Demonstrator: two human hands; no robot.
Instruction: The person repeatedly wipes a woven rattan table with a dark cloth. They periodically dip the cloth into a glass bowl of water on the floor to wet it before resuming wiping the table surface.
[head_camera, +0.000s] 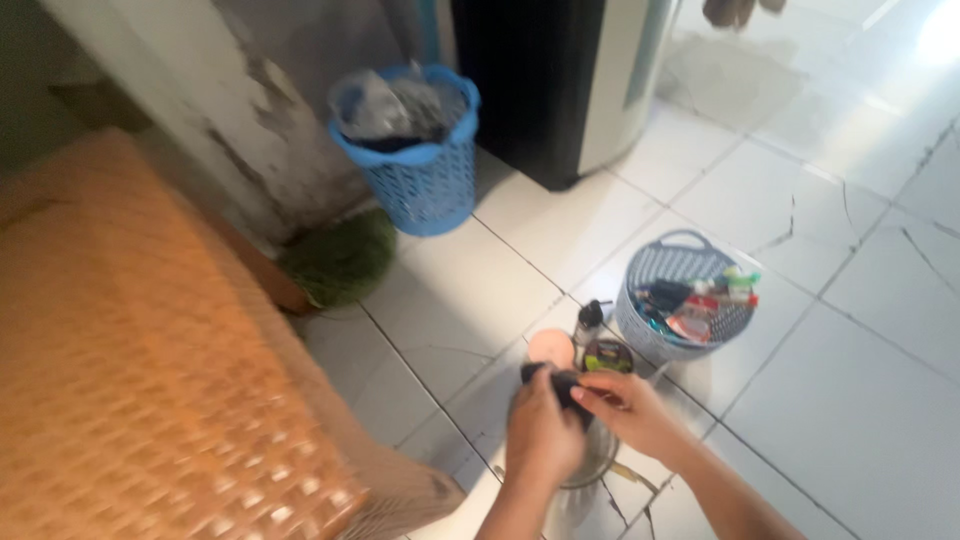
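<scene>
Two bare forearms, no sleeves in view up to the bottom edge. No watch, band or ring to be made out on the left hand (540, 435) or the right hand (628, 408). No gloves; fingers (596, 397) uncovered, slightly blurred, nails too small to tell.

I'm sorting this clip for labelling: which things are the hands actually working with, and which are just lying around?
In hand:
- left hand and right hand, both on a small dark object; too blurred to identify
- clear round container just under the hands

Lying about:
- grey basket of small items
- blue basket
- dark bottle
- round tin
- peach lid
- green mat
</scene>
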